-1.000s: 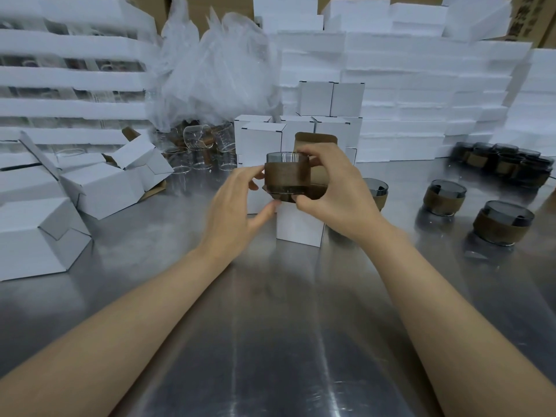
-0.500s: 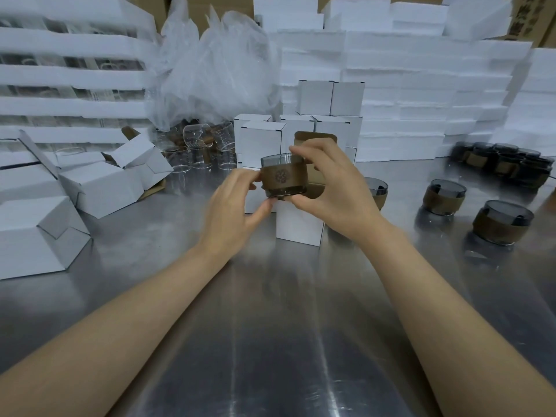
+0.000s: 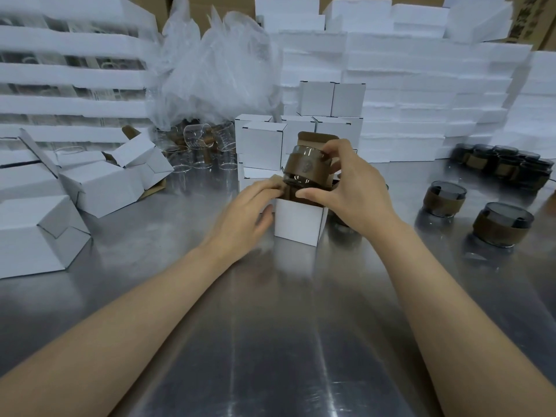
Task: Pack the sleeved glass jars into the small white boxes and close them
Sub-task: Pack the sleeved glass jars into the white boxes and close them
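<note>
Steel bench carries an open white box at its centre. The left hand has a relaxed grip, its straight fingers pressing the flap at the box's left edge and holding nothing. The right hand has its grip closed on a sleeved glass jar, thumb low and fingers at the rim. The jar is tilted just above the box mouth. Right of the box stand two more sleeved jars. Behind the box, closed white boxes are stacked.
</note>
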Demonstrator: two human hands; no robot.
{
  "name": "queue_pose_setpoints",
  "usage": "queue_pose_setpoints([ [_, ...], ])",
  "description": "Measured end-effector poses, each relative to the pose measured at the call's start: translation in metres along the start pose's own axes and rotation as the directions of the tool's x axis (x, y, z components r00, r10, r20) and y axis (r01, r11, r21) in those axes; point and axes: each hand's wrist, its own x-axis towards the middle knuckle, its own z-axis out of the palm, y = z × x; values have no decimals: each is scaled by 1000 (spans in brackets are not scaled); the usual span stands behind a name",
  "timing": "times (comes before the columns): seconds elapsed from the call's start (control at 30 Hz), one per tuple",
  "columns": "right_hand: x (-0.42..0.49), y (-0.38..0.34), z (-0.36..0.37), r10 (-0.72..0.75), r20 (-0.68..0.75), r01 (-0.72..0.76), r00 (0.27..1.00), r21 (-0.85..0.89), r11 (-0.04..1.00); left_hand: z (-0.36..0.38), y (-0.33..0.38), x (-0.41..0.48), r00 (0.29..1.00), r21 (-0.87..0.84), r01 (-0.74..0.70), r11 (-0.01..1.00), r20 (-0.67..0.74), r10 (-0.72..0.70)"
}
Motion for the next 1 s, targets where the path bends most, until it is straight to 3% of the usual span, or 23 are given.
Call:
queue_pose_setpoints([
  [0.13, 2, 4, -2, 40, 93, -40, 995, 6, 999, -6, 5, 0, 989, 47, -69, 997, -126, 74],
  [0.3, 4, 5, -10, 28, 142, -43, 990, 105, 994, -15, 12, 1, 976, 185, -144, 972, -135, 171],
  [0.5, 2, 6, -11, 14, 192, -47, 981, 170, 984, -16, 17, 1, 982, 182, -142, 973, -96, 162],
  [1.0, 3, 3, -10, 53, 240, -86, 969, 128, 988, -10, 13, 2, 982, 131, -125, 983, -126, 141],
])
